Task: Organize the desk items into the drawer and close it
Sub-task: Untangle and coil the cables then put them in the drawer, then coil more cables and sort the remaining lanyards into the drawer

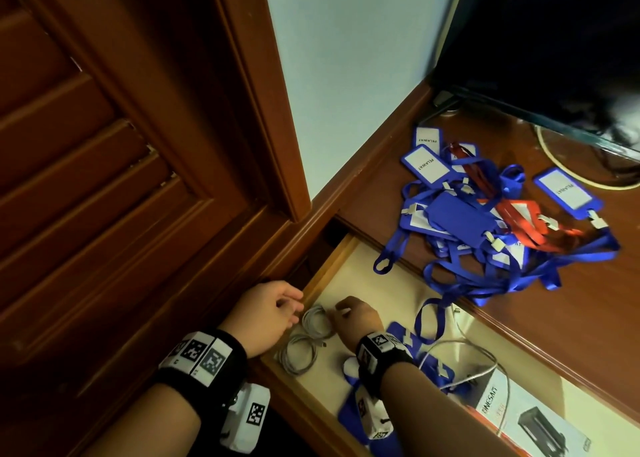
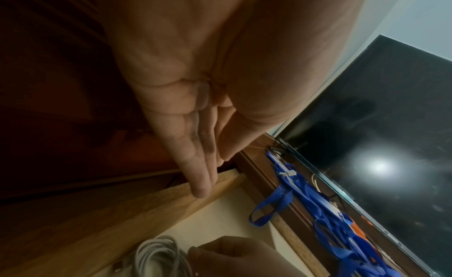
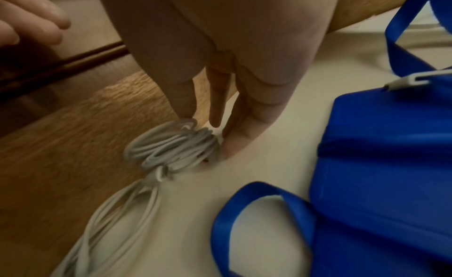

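Partly done: right hand (image 1: 356, 318) pinched coiled white cable (image 3: 171, 145) in open drawer (image 1: 325, 269); left hand (image 1: 266, 314) relaxed, empty; lanyard pile (image 1: 491, 221) remained on desk (image 1: 588, 318)

Boxed item (image 1: 530, 418) cut off at bottom edge, blue badge holder (image 1: 353, 418) half under wrist.

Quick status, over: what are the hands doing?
Right hand pinching coiled white cable in open drawer. Left hand open beside it. Lanyard pile on desk.
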Available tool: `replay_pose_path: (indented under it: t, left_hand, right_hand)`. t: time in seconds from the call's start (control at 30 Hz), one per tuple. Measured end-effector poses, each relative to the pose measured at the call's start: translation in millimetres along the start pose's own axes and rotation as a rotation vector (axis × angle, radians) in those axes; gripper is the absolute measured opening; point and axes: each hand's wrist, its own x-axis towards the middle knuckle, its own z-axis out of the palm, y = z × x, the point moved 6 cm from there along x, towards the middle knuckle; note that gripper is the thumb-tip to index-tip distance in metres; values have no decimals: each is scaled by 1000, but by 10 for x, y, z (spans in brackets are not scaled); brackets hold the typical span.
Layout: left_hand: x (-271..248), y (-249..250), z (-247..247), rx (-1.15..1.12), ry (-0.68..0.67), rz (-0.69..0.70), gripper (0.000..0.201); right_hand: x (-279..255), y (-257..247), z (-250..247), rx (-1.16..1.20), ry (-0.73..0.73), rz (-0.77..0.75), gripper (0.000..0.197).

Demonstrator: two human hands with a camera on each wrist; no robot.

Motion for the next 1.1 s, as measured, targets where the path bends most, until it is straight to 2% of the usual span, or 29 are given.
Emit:
replay_pose_path:
  t: [0.37,0.53,0.63,0.73,0.87,0.9,0.97,1.03,1.1]
  left_hand:
    - [1,32,-12,-5,6,21,20]
    - [9,287,16,5,43,108,15]
    - [36,592,82,-17,66,183,11]
    - [120,976,204,7,88,283,8]
    - [402,1595,404,95,148,453,6]
    - [494,1751,457,123,155,478,7]
    - [698,2057,581,238,163,531,22]
    - [909,2271,746,467,121,546,50]
    - [1099,2330,933,682,15,503,77]
  right_hand:
    - [-127,125,-153,-15,-19,5,23]
    - [-364,-113,-482,-7,62,-128,14]
    - [-568,-271,-887,34,161,-235,10]
    - [-799,-328,-1497,26,366,-293,12]
    - [-1007,-210,-2253,-25,566,-289,3]
    - [-1002,-130,-2393,-46,603,-267,3]
    - [-951,48,-2622,-115,651,-224,19]
    - [-881,207,-2770,-234,596,-147,43]
    - [-829,333,-2852,-344,501,-71,61]
